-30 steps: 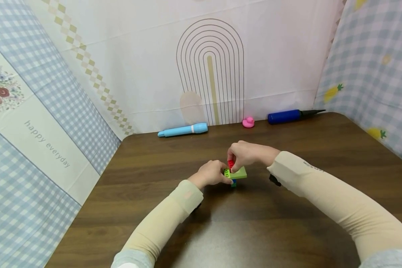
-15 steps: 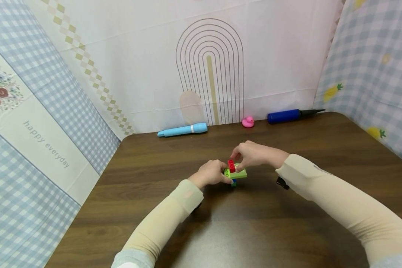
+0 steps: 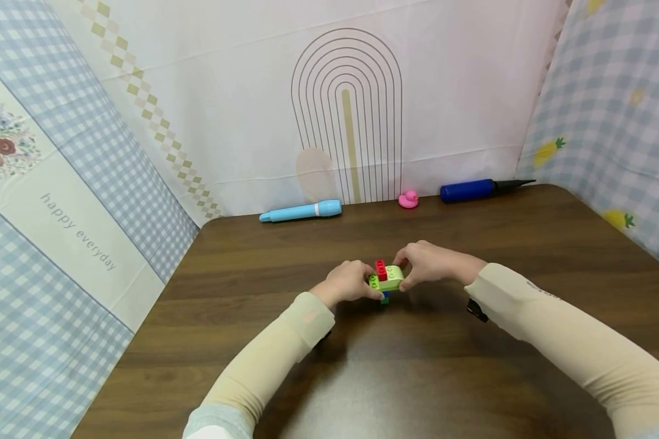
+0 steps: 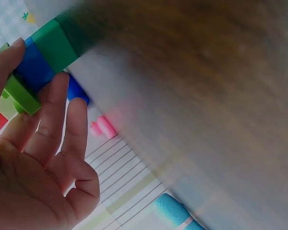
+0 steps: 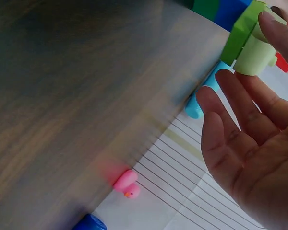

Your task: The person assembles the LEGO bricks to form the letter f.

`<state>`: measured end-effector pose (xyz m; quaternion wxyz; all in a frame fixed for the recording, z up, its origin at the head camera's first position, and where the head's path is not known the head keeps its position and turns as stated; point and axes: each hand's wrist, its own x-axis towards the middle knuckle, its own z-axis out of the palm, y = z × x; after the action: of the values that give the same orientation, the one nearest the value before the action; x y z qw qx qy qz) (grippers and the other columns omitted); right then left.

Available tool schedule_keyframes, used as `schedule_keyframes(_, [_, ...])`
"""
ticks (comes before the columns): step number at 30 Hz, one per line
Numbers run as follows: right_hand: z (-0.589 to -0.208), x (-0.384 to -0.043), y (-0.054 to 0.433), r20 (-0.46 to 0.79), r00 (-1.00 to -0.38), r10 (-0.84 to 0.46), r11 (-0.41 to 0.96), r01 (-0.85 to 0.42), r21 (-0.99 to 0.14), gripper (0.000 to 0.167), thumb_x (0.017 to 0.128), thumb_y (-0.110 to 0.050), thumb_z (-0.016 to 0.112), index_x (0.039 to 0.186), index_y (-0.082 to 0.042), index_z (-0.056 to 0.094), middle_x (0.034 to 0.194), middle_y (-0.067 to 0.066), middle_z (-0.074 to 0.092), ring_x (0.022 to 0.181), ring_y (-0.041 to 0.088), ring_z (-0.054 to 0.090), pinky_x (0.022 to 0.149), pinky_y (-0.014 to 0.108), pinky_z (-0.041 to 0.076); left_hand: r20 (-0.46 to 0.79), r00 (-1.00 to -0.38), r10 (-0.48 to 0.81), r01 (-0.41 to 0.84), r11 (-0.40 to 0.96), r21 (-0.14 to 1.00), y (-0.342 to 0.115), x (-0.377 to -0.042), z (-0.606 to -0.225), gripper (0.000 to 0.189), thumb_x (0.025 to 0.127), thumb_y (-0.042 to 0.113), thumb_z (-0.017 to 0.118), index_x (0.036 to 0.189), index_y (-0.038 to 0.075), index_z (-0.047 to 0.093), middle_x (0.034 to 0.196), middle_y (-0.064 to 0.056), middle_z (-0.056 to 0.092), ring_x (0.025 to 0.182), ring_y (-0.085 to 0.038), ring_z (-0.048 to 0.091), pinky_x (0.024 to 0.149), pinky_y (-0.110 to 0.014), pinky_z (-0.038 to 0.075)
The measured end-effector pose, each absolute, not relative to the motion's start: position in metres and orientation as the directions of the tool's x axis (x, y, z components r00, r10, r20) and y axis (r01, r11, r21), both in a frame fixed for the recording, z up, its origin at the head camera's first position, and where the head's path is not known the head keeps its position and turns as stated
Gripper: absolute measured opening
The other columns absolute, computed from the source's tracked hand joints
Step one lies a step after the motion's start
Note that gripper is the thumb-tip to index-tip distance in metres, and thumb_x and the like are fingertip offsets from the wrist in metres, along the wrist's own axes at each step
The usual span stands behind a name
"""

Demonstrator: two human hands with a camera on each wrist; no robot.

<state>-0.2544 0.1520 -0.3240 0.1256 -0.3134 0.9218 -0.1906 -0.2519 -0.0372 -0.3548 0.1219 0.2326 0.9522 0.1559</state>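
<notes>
A small stack of toy building blocks stands near the middle of the table, between both hands. On its top sit a red block [image 3: 381, 270] and a pale green rounded block [image 3: 393, 275], side by side. Under them lies a bright lime block [image 5: 241, 33]. Lower down come a blue block [image 4: 33, 65] and a dark green block [image 4: 55, 45] at the bottom. My left hand [image 3: 346, 282] grips the stack's left side between thumb and fingers. From the right, my right hand [image 3: 432, 264] pinches the rounded end of the pale green block.
Along the table's back edge lie a light blue toy microphone [image 3: 302, 211], a pink rubber duck [image 3: 409, 199] and a blue hand pump [image 3: 468, 190] with a black nozzle. A printed white cloth [image 3: 241, 103] hangs behind the brown wooden table [image 3: 263, 262].
My right hand has let go of the red block and shifted right to the pale green block's rounded end. The red block stays on top. My left hand keeps its grip.
</notes>
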Motion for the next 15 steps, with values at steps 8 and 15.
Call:
schedule_keyframes(8, [-0.329, -0.254, 0.154, -0.11, -0.778, -0.618, 0.729, -0.515, -0.451, 0.035, 0.068, -0.023, 0.074, 0.094, -0.003, 0.062, 0.086, 0.002, 0.061, 0.077, 0.014, 0.055, 0.067, 0.029, 0.044, -0.176, -0.861, 0.477, 0.387, 0.838, 0.384, -0.039, -0.253, -0.357, 0.047, 0.068, 0.041, 0.071, 0.103, 0.012, 0.062, 0.073, 0.008, 0.057, 0.061, -0.009, 0.051, 0.054, -0.023, 0.04])
schedule_keyframes(15, [-0.33, -0.254, 0.154, -0.105, -0.781, -0.616, 0.724, -0.509, -0.466, 0.034, 0.068, -0.023, 0.074, 0.093, -0.004, 0.062, 0.083, 0.0, 0.061, 0.074, 0.011, 0.054, 0.066, 0.028, 0.045, -0.16, -0.861, 0.482, 0.341, 0.782, 0.522, -0.049, -0.254, -0.355, 0.057, 0.067, 0.037, 0.073, 0.114, 0.01, 0.056, 0.086, 0.002, 0.062, 0.072, -0.006, 0.054, 0.063, -0.023, 0.044])
